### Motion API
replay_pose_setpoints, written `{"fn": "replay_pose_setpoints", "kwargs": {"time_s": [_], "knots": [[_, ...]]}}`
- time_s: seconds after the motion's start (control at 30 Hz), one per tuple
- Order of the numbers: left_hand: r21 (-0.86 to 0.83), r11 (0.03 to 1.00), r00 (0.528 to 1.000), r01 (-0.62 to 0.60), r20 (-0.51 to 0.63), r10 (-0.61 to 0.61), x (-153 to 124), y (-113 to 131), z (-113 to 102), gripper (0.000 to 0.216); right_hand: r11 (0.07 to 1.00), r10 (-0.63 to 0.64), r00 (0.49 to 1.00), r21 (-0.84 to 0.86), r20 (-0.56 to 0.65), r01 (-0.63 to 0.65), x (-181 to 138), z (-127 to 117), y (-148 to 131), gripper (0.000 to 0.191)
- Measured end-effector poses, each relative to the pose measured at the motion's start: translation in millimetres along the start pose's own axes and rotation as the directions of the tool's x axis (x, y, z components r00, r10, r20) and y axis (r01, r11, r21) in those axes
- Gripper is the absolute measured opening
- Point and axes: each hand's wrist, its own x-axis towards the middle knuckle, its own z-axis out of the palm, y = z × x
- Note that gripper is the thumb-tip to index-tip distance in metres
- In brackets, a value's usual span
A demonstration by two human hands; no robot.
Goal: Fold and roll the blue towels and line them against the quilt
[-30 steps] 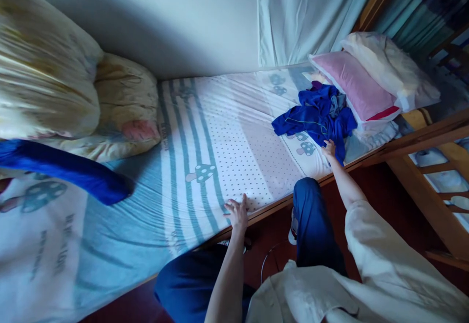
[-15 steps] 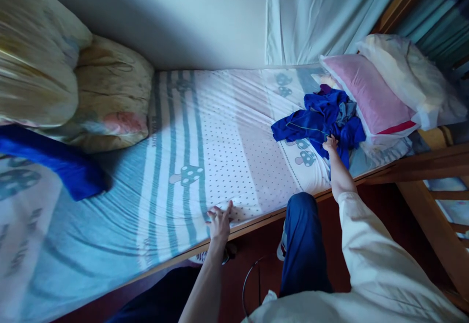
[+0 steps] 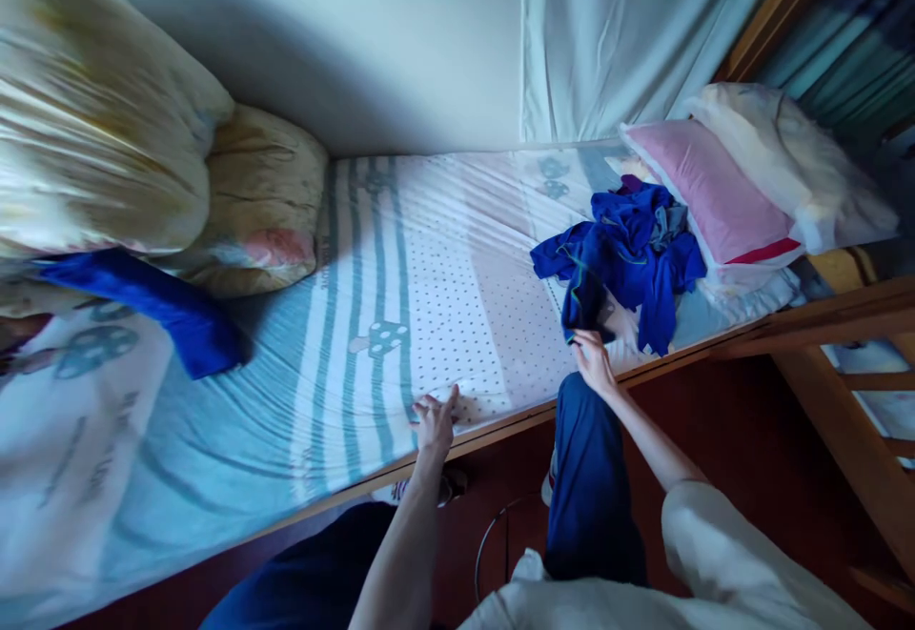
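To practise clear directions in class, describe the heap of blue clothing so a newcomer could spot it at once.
Follow the bed to its end with the pink pillow. Beside that pillow lies the heap of blue clothing, one edge held by the right hand. Unlike the long blue cloth farther left, it is crumpled, with thin green trim.

Before you stands a wooden-framed bed [image 3: 511,424] under a mushroom-print sheet [image 3: 450,325]. On your right lie crumpled blue garments [image 3: 643,249] and a pink pillow [image 3: 715,196]; on your left, blue fabric [image 3: 161,306] beside floral bedding [image 3: 264,196].
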Motion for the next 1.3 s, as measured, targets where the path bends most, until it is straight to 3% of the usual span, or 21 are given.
{"fn": "replay_pose_setpoints", "kwargs": {"time_s": [0.1,0.2,0.33,0.4,0.5,0.57,0.63,0.73,0.8,0.9,0.97,1.13,1.3], "knots": [[-0.04,0.998,0.998,0.055,-0.012,-0.055,-2.3,6.6,-10.4,0.069,0.986,-0.039,0.998,0.163,-0.05,0.047,-37.9,2.8,-67.1,0.022],[-0.15,0.988,0.999,0.029,0.037,-0.024,-6.2,6.9,-28.0,0.069,0.958,-0.037,0.996,0.279,-0.087,0.06,-69.3,6.0,-125.6,0.015],[-0.433,0.899,0.995,-0.065,0.039,0.091,-36.8,2.4,-40.7,0.062,0.921,0.056,0.988,0.39,-0.145,0.004,-116.9,13.1,-174.7,0.014],[-0.64,0.756,0.987,-0.135,-0.018,0.16,-73.4,6.5,-32.8,0.056,0.912,0.094,0.981,0.409,-0.17,-0.017,-141.8,13.8,-187.7,0.018],[-0.899,0.425,0.988,-0.105,-0.045,0.15,-151.7,25.8,-5.4,0.057,0.916,0.075,0.984,0.402,-0.162,-0.004,-171.8,8.3,-199.8,0.02],[-0.978,0.204,0.992,-0.055,-0.029,0.127,-205.2,41.6,10.2,0.071,0.922,0.003,0.992,0.384,-0.123,0.044,-184.4,1.4,-206.3,0.022],[-0.993,0.098,0.993,-0.065,-0.055,0.106,-245.2,53.1,10.6,0.081,0.923,-0.09,0.993,0.368,-0.071,0.11,-191.4,-6.4,-213.4,0.025],[-0.977,0.091,0.978,-0.194,-0.186,0.092,-266.5,56.1,-24.5,0.082,0.915,-0.213,0.977,0.352,0.001,0.199,-195.3,-16.9,-226.1,0.029],[-0.944,0.126,0.948,-0.304,-0.287,0.139,-261.5,51.8,-61.7,0.066,0.911,-0.267,0.963,0.334,0.028,0.242,-195.7,-23.2,-235.5,0.032],[-0.829,0.259,0.865,-0.496,-0.446,0.229,-250.2,49.4,-112.9,0.034,0.915,-0.313,0.949,0.28,0.035,0.291,-194.5,-34.2,-248.4,0.031],[-0.754,0.309,0.813,-0.58,-0.515,0.271,-249.5,54.5,-135.6,0.02,0.919,-0.319,0.948,0.251,0.013,0.305,-192.8,-42.8,-254.3,0.027],[-0.63,0.405,0.741,-0.663,-0.63,0.233,-268.2,72.8,-162.1,0.026,0.907,-0.224,0.969,0.341,-0.107,0.247,-187.6,-59.9,-257.9,0.022],[-0.55,0.455,0.694,-0.7,-0.673,0.255,-289.2,71.5,-183.9,0.02,0.865,-0.2,0.955,0.418,-0.218,0.277,-184.3,-68.3,-262.9,0.015]]}}
